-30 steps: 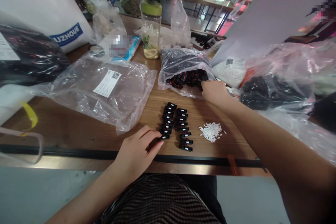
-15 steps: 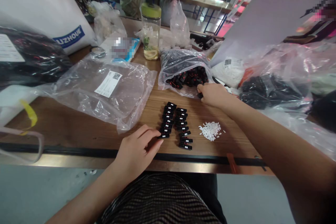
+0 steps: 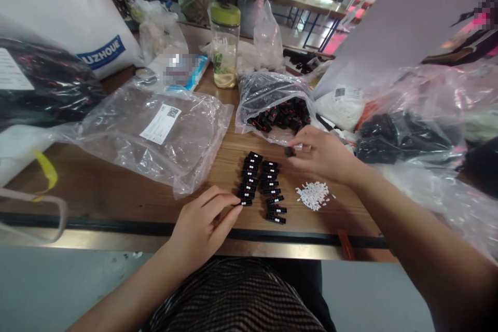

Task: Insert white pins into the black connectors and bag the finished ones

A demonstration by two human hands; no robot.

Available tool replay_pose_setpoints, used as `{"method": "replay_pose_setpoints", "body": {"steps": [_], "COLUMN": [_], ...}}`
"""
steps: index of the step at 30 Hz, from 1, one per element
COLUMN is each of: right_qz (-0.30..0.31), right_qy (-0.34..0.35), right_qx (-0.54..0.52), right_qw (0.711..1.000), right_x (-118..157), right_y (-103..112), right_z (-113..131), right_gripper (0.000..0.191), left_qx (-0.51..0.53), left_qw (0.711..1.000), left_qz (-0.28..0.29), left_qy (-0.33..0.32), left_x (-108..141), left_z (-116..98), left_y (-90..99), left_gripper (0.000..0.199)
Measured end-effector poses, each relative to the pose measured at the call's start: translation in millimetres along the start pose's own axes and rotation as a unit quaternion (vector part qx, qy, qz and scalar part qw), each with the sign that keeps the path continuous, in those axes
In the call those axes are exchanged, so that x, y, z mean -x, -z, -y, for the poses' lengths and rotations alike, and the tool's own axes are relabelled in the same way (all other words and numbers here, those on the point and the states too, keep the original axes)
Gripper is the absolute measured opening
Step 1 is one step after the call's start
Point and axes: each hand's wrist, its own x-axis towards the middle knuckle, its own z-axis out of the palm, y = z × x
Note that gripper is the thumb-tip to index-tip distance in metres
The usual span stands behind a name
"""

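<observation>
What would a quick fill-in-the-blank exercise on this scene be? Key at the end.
1. Black parts are lined up on the table in ____ rows.
2. One dark part, apart from the rows, is in the person's ____ hand.
3. The pile of small bits is ____ in color.
4. The lid of the bottle is ____.

Missing words: two; right; white; green.

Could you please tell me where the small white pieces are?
In the head view, the small white pieces lie piled on the table, right of two rows of black parts and lower in the frame than the right hand.
</observation>
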Motion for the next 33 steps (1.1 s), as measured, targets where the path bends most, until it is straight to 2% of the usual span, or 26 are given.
{"method": "replay_pose_setpoints", "body": {"steps": [2, 3, 5, 7, 10, 12, 13, 16, 18, 19, 22, 24, 29, 33], "right_qz": [0.012, 0.017, 0.038, 0.028, -0.006, -0.005, 0.008, 0.026, -0.013, -0.017, 0.076, 0.122, 0.143, 0.169], "right_qy": [0.059, 0.081, 0.117, 0.161, 0.196, 0.188, 0.178, 0.12, 0.042, -0.018, -0.097, -0.101, -0.079, -0.112], "right_qx": [-0.134, -0.186, -0.232, -0.235, -0.19, -0.17, -0.173, -0.191, -0.133, -0.072, 0.024, 0.038, 0.096, 0.112], "right_qw": [0.989, 0.979, 0.965, 0.958, 0.962, 0.967, 0.969, 0.974, 0.99, 0.997, 0.992, 0.987, 0.982, 0.973], "right_x": [26.2, 39.1, 60.8, 74.6, 82.4, 82.7, 81.9, 76.2, 70.8, 68.3, 62.8, 60.9, 54.4, 48.4], "right_y": [3.0, 2.2, -4.8, -17.2, -33.4, -35.3, -33.2, -20.6, -12.6, -9.8, -6.7, -7.0, -8.6, -10.7], "right_z": [39.1, 58.0, 88.6, 106.3, 112.9, 108.8, 104.1, 76.7, 48.9, 34.5, 1.5, -7.0, -2.6, -10.6], "right_gripper": [0.022, 0.023, 0.03, 0.031, 0.025, 0.025, 0.029, 0.031, 0.02, 0.021, 0.022, 0.022, 0.025, 0.022], "left_qx": [0.089, 0.144, 0.257, 0.333, 0.374, 0.369, 0.349, 0.194, 0.063, 0.018, -0.027, -0.026, -0.049, -0.071], "left_qw": [0.995, 0.985, 0.946, 0.908, 0.886, 0.888, 0.899, 0.965, 0.991, 0.993, 0.993, 0.993, 0.994, 0.993], "left_qz": [0.031, 0.066, 0.158, 0.213, 0.221, 0.217, 0.211, 0.158, 0.122, 0.112, 0.111, 0.11, 0.087, 0.08], "left_qy": [0.033, 0.062, 0.115, 0.14, 0.16, 0.169, 0.161, 0.073, 0.01, -0.011, -0.038, -0.039, -0.042, -0.057], "left_x": [1.2, 2.5, 6.2, 9.7, 11.5, 10.6, 10.1, 11.0, 13.8, 15.6, 20.3, 22.1, 23.5, 23.6], "left_z": [-6.8, -11.1, -20.2, -27.9, -33.0, -30.9, -28.3, -17.3, -9.7, -6.4, 0.0, 1.9, 2.3, 1.3], "left_y": [5.7, 8.0, 10.0, 8.0, 0.9, -3.1, -4.4, -6.4, -8.0, -9.1, -13.4, -16.0, -18.0, -17.9], "left_gripper": [0.017, 0.021, 0.031, 0.037, 0.036, 0.028, 0.024, 0.022, 0.019, 0.017, 0.013, 0.014, 0.019, 0.019]}}
